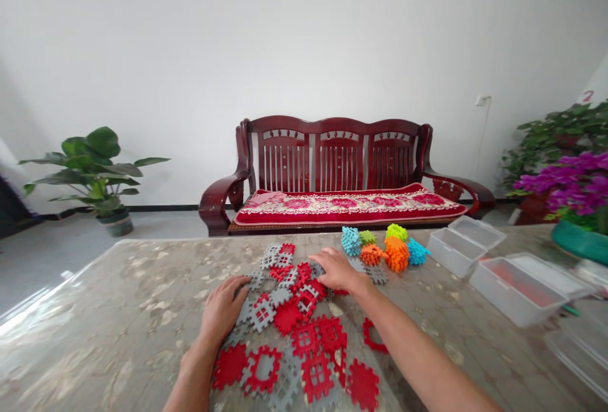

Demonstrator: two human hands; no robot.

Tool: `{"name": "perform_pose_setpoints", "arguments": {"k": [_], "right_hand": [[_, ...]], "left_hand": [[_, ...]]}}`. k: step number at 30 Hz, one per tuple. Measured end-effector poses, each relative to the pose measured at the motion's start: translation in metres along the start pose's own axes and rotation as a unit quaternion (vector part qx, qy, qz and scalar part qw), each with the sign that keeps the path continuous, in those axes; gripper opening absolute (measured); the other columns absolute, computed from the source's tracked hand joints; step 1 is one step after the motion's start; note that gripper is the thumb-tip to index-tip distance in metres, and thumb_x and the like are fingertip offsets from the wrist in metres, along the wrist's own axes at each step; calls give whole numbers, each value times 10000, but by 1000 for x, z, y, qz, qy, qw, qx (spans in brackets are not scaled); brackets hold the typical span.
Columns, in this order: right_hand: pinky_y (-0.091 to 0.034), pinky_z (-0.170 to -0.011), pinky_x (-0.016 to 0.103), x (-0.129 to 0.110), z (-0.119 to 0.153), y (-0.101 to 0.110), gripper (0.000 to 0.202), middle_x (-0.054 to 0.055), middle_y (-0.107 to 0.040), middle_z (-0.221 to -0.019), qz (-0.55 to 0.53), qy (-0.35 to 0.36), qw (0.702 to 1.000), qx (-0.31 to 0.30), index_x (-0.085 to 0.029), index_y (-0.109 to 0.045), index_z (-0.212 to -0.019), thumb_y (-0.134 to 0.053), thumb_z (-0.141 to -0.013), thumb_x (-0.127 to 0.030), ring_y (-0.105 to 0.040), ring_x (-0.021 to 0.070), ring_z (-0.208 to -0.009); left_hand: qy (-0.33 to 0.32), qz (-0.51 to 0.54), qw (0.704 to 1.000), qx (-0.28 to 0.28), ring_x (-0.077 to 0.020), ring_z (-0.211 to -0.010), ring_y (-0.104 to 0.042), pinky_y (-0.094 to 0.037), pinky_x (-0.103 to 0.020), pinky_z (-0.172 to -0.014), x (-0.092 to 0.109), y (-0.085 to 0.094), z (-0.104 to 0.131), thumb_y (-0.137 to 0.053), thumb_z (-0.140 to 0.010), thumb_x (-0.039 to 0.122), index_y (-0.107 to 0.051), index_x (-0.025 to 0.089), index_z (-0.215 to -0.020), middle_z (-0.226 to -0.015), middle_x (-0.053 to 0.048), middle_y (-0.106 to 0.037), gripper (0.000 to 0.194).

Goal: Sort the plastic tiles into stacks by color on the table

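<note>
With twelve o'clock toward the wooden bench (339, 157), the heap of red and grey toothed tiles (287, 318) lies on the patterned tabletop (161, 310) between the person's two hands. The left hand (222, 305) rests half open along the heap's edge, thumb apart from its fingers, gripping nothing I can make out; from it, tiles fan from one o'clock to five. The right hand (336, 269) is palm-down, fingers reaching over grey tiles at its nine o'clock; I can't tell whether it grips one. Bright knobbly clusters (396, 255) sit at its two o'clock.
</note>
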State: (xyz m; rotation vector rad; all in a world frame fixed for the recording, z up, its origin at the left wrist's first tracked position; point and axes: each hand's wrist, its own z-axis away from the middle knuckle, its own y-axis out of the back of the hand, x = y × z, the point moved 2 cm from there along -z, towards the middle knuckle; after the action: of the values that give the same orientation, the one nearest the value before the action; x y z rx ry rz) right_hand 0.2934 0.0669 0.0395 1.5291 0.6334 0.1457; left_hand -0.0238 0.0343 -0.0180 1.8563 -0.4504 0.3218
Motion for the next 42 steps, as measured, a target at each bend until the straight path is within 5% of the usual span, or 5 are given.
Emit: {"name": "perform_pose_setpoints", "arguments": {"k": [7,22,28,33,42], "right_hand": [[-409,-1031,368,3,-2,-4,620,69,-665,-1274,24,-15,999,-23,-240,-583,-1349,-590,-736,-150,-556,252,-1200],[-457,-966,292,3,49,-8,494,49,-702,-1053,-117,-33,980,156,-229,-717,-1050,-432,-728,15,-626,178,-1052],[-438,-1039,315,6,76,-19,672,52,-672,-1217,-187,-4,972,140,-225,-669,-1167,-412,-608,44,-589,175,-1172],[-334,-1140,387,2,74,-10,731,102,-582,-1394,-114,-25,988,101,-173,-538,-1387,-594,-659,-137,-490,254,-1289],[-393,-1017,363,-5,66,-9,743,97,-632,-1265,-51,-26,997,60,-190,-512,-1413,-622,-678,-203,-519,262,-1176]], "left_hand": [[1,2,1000,-4,-208,-1166,-638,-456,-366,-1056,2,1,0,-451,-897,366,-728,279,-1077,-1220,-18,-728,341],[-4,-8,1000,-5,-231,-1170,-642,-468,-386,-1042,2,2,0,-433,-901,364,-726,263,-1087,-1224,-30,-723,361],[-5,-14,1000,-1,-208,-1160,-646,-460,-358,-1049,4,3,1,-435,-902,356,-723,277,-1071,-1206,-14,-731,343],[-5,-22,1000,-11,-215,-1171,-643,-464,-362,-1049,2,3,0,-426,-902,355,-721,266,-1098,-1226,-21,-724,365],[-9,-18,1000,-1,-221,-1178,-640,-464,-379,-1061,-3,-2,0,-436,-902,379,-726,270,-1093,-1228,-20,-723,364]]}}
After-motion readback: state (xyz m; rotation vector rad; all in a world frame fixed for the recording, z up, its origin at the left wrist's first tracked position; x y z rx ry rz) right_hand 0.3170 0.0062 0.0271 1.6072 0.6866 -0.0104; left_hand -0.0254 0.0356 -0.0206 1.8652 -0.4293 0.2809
